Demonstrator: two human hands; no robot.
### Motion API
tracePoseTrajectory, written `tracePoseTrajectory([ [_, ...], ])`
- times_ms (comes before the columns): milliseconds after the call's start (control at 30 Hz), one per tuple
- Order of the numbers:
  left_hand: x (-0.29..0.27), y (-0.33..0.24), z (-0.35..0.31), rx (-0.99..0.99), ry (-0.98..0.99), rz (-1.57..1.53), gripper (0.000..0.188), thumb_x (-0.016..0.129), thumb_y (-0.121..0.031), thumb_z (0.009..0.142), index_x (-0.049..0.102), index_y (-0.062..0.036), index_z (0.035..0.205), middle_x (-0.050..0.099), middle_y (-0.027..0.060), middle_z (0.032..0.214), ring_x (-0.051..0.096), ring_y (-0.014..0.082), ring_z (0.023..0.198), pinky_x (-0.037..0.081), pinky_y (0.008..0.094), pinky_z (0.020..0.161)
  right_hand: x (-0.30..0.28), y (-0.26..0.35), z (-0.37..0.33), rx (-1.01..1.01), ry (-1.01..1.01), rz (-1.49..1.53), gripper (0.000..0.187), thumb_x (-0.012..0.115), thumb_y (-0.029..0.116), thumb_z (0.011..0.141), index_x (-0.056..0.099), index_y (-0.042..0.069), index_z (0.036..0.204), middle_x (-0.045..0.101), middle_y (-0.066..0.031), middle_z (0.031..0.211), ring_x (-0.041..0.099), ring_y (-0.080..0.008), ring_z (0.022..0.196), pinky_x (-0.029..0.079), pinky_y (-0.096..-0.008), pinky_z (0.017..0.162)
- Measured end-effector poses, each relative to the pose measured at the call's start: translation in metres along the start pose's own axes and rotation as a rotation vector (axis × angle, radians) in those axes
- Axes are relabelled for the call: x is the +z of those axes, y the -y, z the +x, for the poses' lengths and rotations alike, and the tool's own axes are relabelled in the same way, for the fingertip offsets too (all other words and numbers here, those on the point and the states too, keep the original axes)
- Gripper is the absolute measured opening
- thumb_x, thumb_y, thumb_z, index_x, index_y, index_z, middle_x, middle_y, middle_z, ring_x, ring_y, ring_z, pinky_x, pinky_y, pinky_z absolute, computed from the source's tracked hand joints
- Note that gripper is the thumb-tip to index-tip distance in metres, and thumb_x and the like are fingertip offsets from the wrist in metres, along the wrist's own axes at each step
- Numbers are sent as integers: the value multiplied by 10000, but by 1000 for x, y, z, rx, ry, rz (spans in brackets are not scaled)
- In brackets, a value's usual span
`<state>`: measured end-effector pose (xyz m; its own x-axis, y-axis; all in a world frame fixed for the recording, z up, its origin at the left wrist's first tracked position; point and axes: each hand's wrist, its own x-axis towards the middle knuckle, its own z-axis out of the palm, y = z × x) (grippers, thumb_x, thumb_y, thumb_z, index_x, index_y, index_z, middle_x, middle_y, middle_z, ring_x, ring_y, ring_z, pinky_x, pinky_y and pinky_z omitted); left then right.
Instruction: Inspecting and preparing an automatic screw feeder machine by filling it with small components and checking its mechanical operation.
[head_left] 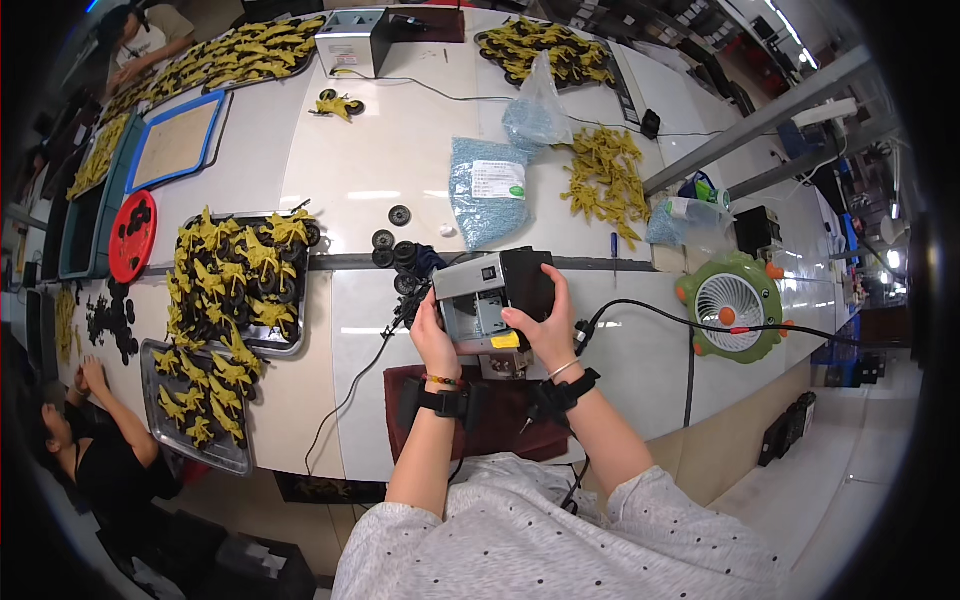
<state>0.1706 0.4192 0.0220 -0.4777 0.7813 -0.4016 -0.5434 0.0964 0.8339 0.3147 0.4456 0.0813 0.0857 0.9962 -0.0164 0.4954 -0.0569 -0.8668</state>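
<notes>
Both my hands grip a boxy grey-and-black machine (465,277) and hold it tilted over the near edge of the table. It has a black rocker switch on top, an opening with metal parts inside and a yellow sticker low on its front. My left hand (432,335) is wrapped round its left side. Around its right side and black panel my right hand (545,325) is closed, thumb at the front. Beneath it a metal part (508,366) shows in part, above a dark red cloth (480,415). Loose black wheels (382,240) lie just beyond my left hand.
Trays of yellow toy motorcycles (240,270) stand to the left. Further off lie a bag of pale blue pellets (490,190), yellow parts (605,180) and a screwdriver (614,245). A green fan (735,305) and black cable (650,312) are at right. Co-workers sit at left.
</notes>
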Motion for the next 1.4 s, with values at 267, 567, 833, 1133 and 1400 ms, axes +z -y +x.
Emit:
tracePoseTrajectory([
  [267,-9,21,17,4,-32,-237,407,328,-294,951,572,27,1001,591,44,890,513,80,771,387,221,691,-2,39,-32,-388,-113,-312,939,759,384,463,348,42,1235,355,-182,1218,354,-343,1138,271,-430,967],
  [567,0,62,16,-145,-182,-336,350,394,-292,935,609,-20,884,426,-91,643,314,15,546,228,185,489,3,36,-25,-375,-86,-515,984,798,417,416,351,61,1218,343,-185,1248,343,-347,1145,250,-442,953],
  [833,5,65,14,-229,-83,-357,298,375,-277,936,553,-38,933,554,-12,812,494,70,699,377,207,618,0,26,-18,-356,-112,-527,910,780,419,425,392,85,1177,328,-205,1247,334,-366,1128,225,-463,942],
  [1133,0,58,1,-368,69,-424,335,332,-263,944,508,-9,1074,569,77,1050,535,176,947,412,293,820,-12,21,30,-187,117,-516,885,791,416,416,403,143,1163,406,-79,1169,366,-306,1122,291,-494,886],
  [1400,37,-20,-3,-197,178,-380,389,379,-230,937,456,77,1164,526,120,1158,517,161,1031,404,279,855,-40,-25,72,374,307,545,633,649,226,653,381,54,1200,532,-112,980,536,-189,902,422,-297,828],
])
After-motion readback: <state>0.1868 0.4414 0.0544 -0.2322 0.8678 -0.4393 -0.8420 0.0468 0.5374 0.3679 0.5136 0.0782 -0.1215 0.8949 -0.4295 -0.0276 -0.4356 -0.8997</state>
